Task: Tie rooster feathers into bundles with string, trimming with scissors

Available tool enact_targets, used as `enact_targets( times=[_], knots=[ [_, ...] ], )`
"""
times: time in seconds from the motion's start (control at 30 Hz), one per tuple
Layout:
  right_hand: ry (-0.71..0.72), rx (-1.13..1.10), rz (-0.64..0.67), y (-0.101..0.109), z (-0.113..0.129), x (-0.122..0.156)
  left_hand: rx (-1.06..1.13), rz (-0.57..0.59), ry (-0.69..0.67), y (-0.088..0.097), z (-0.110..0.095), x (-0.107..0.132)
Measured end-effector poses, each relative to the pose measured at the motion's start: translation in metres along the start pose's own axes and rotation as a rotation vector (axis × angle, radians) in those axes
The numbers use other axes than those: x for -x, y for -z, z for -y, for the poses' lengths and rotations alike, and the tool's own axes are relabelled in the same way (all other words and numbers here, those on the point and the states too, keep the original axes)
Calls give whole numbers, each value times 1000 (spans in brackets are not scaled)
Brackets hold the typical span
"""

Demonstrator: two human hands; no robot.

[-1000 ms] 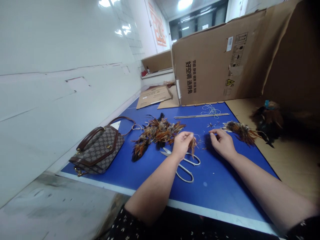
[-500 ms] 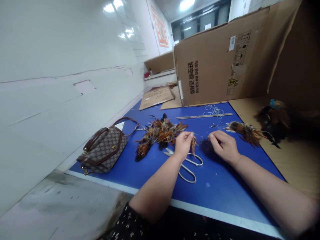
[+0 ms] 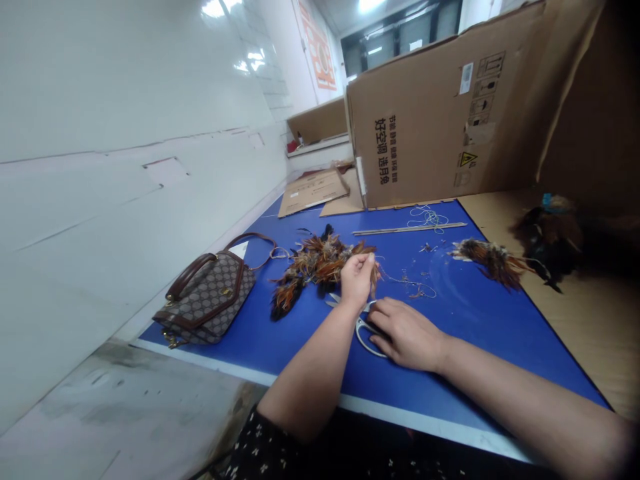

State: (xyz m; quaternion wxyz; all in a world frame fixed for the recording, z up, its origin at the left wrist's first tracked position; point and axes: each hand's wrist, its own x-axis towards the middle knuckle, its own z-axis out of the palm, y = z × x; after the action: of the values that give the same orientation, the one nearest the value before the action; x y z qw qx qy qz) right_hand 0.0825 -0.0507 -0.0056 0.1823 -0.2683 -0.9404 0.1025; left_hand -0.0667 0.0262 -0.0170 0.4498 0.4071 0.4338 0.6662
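Observation:
My left hand [image 3: 357, 280] is pinched shut on a small bunch of brown feathers [image 3: 374, 275], with a thin thread [image 3: 407, 283] trailing off to the right on the blue table [image 3: 465, 313]. My right hand [image 3: 407, 333] rests palm down on the handles of the white scissors [image 3: 364, 331], fingers curled over them. A pile of brown and black feathers [image 3: 313, 268] lies just left of my left hand.
A brown patterned handbag [image 3: 207, 295] sits at the table's left edge by the white wall. Another feather bundle [image 3: 487, 257] and a darker one [image 3: 547, 237] lie at the right. A thin stick [image 3: 407, 230], loose string [image 3: 425, 217] and a large cardboard box [image 3: 440, 120] stand behind.
My right hand left the spot near the thread and came down and left onto the scissors. My left hand drew back slightly toward the feather pile, still pinching its feathers.

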Motion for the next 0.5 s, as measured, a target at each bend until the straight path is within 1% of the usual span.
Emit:
enact_targets(
  times=[0.1,0.17,0.3,0.4,0.5],
  knots=[
    [-141,34,-41,-4,0,0,-4,3,-11,0,-6,0],
    [-200,66,-37,-4,1,0,-3,-8,-21,0,-9,0],
    [-260,146,20,3,0,-1,-3,-22,-51,2,-14,-1],
    [-305,120,45,10,-4,-1,4,-45,-84,5,-15,-5],
    [-331,75,62,18,-13,2,7,-101,-114,12,-18,-14]
  ],
)
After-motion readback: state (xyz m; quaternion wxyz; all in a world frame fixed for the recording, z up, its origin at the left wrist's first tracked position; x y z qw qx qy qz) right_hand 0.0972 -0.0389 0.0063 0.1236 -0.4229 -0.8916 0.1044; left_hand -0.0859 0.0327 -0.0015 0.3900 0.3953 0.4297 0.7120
